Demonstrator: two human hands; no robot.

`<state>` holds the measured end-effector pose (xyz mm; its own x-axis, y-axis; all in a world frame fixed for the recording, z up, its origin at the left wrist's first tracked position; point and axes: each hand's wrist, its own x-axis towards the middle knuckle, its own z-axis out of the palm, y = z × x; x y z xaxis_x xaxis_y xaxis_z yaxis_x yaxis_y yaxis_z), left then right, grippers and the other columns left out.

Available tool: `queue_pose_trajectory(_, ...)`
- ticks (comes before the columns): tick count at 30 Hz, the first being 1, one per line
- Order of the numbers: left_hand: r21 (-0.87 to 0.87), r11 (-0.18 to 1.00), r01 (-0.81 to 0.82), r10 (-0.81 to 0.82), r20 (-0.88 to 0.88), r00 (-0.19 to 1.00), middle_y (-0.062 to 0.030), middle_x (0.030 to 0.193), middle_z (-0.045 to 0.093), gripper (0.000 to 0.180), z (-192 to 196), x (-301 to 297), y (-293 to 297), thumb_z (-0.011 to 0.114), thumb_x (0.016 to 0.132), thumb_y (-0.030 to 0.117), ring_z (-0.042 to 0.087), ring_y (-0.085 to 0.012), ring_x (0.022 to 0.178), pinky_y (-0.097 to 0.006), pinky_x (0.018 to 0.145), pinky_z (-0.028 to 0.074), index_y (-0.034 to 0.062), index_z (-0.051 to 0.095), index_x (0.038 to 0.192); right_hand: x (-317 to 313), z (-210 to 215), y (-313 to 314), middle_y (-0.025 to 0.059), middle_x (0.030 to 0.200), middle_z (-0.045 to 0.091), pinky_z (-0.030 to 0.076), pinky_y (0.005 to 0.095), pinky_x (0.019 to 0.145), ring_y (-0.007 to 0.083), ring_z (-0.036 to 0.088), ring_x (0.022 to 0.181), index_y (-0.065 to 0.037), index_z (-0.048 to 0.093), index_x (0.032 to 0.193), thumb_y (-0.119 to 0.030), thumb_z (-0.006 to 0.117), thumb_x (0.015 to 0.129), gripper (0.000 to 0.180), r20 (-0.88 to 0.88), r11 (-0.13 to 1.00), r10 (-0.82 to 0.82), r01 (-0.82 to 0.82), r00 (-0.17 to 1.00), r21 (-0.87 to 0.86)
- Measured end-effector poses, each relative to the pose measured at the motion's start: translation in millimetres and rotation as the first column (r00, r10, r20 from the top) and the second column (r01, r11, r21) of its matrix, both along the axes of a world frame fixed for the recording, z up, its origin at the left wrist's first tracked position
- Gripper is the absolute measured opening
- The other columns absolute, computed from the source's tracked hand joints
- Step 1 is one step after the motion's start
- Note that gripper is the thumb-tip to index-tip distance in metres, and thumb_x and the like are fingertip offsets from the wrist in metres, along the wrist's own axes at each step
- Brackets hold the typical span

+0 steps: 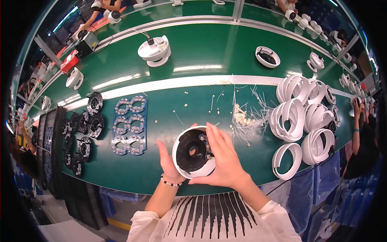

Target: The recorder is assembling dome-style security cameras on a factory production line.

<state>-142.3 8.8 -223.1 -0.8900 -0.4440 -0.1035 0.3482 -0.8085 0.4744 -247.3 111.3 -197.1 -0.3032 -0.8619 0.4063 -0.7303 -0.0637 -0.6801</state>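
Note:
Just above the front of the green table, both my hands hold a white round housing [175, 156]. A black disc-shaped insert [186, 147] with a hole in its middle sits inside it. Part of a small circuit board [204, 142] shows at the insert's right side, close to my fingers. My left hand [172, 169] cradles the housing from its left and underside, with the thumb up along the outside; its other fingers are mostly hidden. My right hand [226, 161] grips the right side, fingers over the upper rim and thumb along the bottom edge.
Blue circuit boards [130, 124] and black round inserts [96, 126] lie to the left, beside a stack of black trays [51, 151]. White rings [287, 120] pile up at right. Thin strips and small connectors [245, 118] lie beyond my hands. A white assembly [155, 52] stands on the far belt.

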Motion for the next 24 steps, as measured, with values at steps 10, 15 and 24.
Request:
queue_pose_trajectory(10,-0.157,0.987,-0.038,0.037,-0.013,0.999,-0.0180,0.127,0.038,0.077,-22.4,14.5,6.3,0.050,0.075,0.046,0.042,-0.0271,0.115,-0.040,0.097,0.036,-0.0012,0.026,0.131,9.2,-3.7,-3.5,0.0242,0.125,0.037,0.033,0.0426,0.091,0.0375,0.040,0.108,0.012,0.028,0.125,-0.050,0.079,0.040,0.117,0.003,0.988,-0.136,0.136,0.991,0.071)
queue_pose_trajectory(15,-0.143,0.975,-0.170,0.168,-0.027,0.985,-0.0178,0.120,0.046,0.070,-13.9,0.1,11.7,0.046,0.073,0.041,0.050,-0.0264,0.106,-0.039,0.090,0.041,-0.0012,0.032,0.128,19.7,-15.0,-4.3,0.0221,0.123,0.041,0.035,0.0422,0.090,0.0352,0.042,0.106,0.008,0.029,0.128,-0.046,0.082,0.039,0.117,0.023,0.973,-0.229,0.229,0.973,0.006)
queue_pose_trajectory(24,0.082,0.907,-0.412,0.402,0.118,0.908,-0.0153,0.114,0.051,0.061,-22.2,-7.4,24.0,0.041,0.075,0.045,0.052,-0.0275,0.101,-0.039,0.087,0.043,0.0018,0.044,0.118,17.6,-23.1,-9.8,0.0250,0.122,0.039,0.030,0.0446,0.093,0.0371,0.037,0.110,0.010,0.028,0.126,-0.043,0.080,0.047,0.108,0.112,0.977,-0.202,0.208,0.973,-0.048)
